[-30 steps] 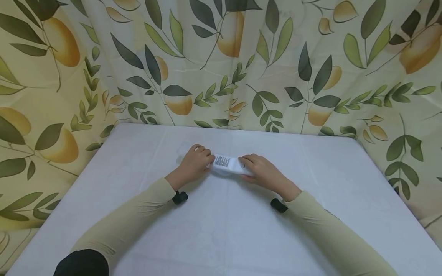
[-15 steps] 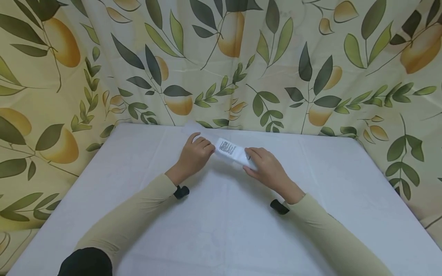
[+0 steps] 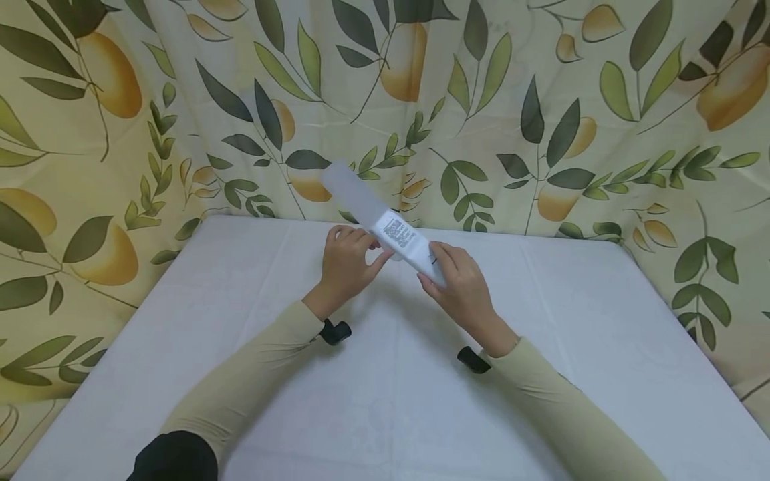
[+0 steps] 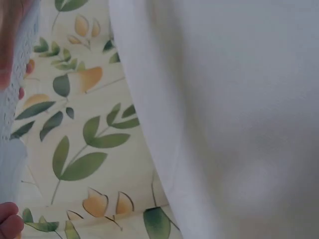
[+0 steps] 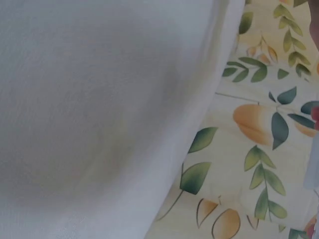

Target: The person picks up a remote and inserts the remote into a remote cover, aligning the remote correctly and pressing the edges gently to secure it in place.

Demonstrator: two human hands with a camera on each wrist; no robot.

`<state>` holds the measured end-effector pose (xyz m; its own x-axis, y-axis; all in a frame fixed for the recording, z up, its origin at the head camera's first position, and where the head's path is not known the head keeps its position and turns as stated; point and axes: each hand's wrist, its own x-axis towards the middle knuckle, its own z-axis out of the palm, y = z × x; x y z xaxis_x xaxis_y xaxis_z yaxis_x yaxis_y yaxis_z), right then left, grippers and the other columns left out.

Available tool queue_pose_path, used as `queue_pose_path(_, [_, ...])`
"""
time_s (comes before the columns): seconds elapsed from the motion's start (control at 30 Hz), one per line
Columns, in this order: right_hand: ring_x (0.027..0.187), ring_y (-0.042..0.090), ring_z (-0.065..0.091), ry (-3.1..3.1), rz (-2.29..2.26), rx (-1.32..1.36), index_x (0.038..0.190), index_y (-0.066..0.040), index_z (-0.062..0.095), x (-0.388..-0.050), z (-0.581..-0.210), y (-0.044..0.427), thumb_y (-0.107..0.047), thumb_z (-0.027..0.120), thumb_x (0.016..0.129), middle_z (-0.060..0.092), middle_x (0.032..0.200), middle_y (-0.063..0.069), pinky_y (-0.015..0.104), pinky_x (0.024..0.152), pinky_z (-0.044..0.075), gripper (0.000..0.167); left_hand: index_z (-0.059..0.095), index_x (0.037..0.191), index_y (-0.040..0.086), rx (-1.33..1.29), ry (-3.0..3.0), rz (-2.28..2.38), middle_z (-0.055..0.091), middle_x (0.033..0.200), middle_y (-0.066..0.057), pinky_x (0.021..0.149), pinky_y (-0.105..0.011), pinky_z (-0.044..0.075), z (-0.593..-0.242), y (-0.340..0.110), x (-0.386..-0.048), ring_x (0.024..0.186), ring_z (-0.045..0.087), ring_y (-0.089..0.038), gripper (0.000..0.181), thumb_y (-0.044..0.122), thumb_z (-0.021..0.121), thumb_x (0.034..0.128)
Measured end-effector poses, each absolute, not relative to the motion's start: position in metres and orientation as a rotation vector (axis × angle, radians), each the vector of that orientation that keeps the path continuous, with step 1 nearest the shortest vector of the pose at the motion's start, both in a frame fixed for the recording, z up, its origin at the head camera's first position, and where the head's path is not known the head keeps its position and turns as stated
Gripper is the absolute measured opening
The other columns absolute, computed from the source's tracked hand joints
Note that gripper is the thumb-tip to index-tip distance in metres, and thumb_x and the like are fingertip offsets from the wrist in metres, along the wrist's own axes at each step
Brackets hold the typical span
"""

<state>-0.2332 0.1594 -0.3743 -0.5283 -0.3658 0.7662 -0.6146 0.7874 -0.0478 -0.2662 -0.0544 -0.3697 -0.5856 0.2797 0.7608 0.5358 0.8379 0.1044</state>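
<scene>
A narrow white packet [image 3: 415, 248] with a black-printed label [image 3: 400, 232] is held tilted above the table, its upper end pointing away to the left. From that end extends a long translucent strip [image 3: 353, 192]. My right hand [image 3: 466, 287] grips the lower end between thumb and fingers. At the packet's left edge, near the label, my left hand [image 3: 345, 267] pinches with thumb and forefinger; the exact contact is partly hidden. The left wrist view catches a dotted side of the packet [image 4: 20, 64] at its left border, with fingertips [image 4: 10, 221] below.
A white-covered table [image 3: 385, 401] spreads beneath both hands. Behind it hangs a curtain [image 3: 373, 133] printed with leaves and fruit. Dark wrist cameras sit under the left cuff [image 3: 335, 332] and right cuff [image 3: 474, 359].
The packet has risen from near the table and turned steeper, its translucent strip now pointing up and away. My left hand has shifted from the strip end to the packet's left edge.
</scene>
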Motion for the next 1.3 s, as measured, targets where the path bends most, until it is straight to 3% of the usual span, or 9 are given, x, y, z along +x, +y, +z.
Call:
queue_pose_path(0.33, [0.095, 0.034, 0.06, -2.152, 0.443, 0.717, 0.118, 0.004, 0.058, -0.225, -0.364, 0.155, -0.017, 0.082, 0.07, 0.062, 0.113, 0.02, 0.043, 0.077, 0.054, 0.057, 0.067, 0.08, 0.005, -0.676, -2.152, -0.601, 0.069, 0.079, -0.005, 0.09, -0.045, 0.048, -0.368, -0.042, -0.258, 0.082, 0.062, -0.022, 0.011, 0.015, 0.07, 0.0829])
queue_pose_path(0.57, [0.096, 0.035, 0.061, -2.132, 0.38, 0.712, 0.116, 0.002, 0.06, -0.22, -0.358, 0.157, -0.017, 0.084, 0.068, 0.063, 0.113, 0.02, 0.044, 0.075, 0.054, 0.057, 0.067, 0.081, 0.008, -0.76, -2.207, -0.571, 0.069, 0.08, -0.002, 0.087, -0.042, 0.049, -0.366, -0.044, -0.251, 0.082, 0.064, -0.02, 0.011, 0.018, 0.072, 0.0822])
queue_pose_path(0.77, [0.093, 0.035, 0.063, -2.016, 0.147, 0.813, 0.109, 0.0, 0.064, -0.22, -0.36, 0.171, -0.015, 0.086, 0.064, 0.066, 0.109, 0.019, 0.044, 0.069, 0.053, 0.052, 0.069, 0.077, 0.01, -0.846, -2.219, -0.437, 0.067, 0.067, 0.001, 0.065, -0.028, 0.051, -0.355, -0.056, -0.234, 0.062, 0.061, -0.013, 0.013, 0.02, 0.067, 0.0841])
queue_pose_path(0.87, [0.091, 0.034, 0.064, -1.948, 0.047, 0.878, 0.108, -0.001, 0.065, -0.221, -0.361, 0.178, -0.014, 0.083, 0.065, 0.067, 0.108, 0.018, 0.044, 0.068, 0.052, 0.048, 0.068, 0.075, 0.008, -0.807, -2.108, -0.395, 0.065, 0.065, -0.001, 0.057, -0.028, 0.048, -0.342, -0.063, -0.233, 0.058, 0.059, -0.015, 0.011, 0.016, 0.067, 0.082])
queue_pose_path(1.1, [0.094, 0.031, 0.064, -1.887, -0.033, 0.967, 0.112, -0.006, 0.065, -0.219, -0.365, 0.185, -0.01, 0.08, 0.068, 0.068, 0.113, 0.014, 0.041, 0.07, 0.051, 0.046, 0.073, 0.095, 0.009, -0.754, -2.276, -0.307, 0.063, 0.091, -0.006, 0.08, -0.038, 0.046, -0.319, -0.068, -0.25, 0.086, 0.056, -0.023, 0.021, 0.027, 0.07, 0.0834])
queue_pose_path(1.3, [0.097, 0.032, 0.064, -1.861, -0.013, 0.988, 0.115, -0.006, 0.065, -0.217, -0.366, 0.184, -0.009, 0.076, 0.073, 0.067, 0.116, 0.012, 0.043, 0.072, 0.049, 0.043, 0.075, 0.091, 0.013, -0.852, -2.405, -0.361, 0.068, 0.09, -0.002, 0.091, -0.041, 0.044, -0.32, -0.062, -0.257, 0.091, 0.059, -0.022, 0.016, 0.026, 0.067, 0.0866])
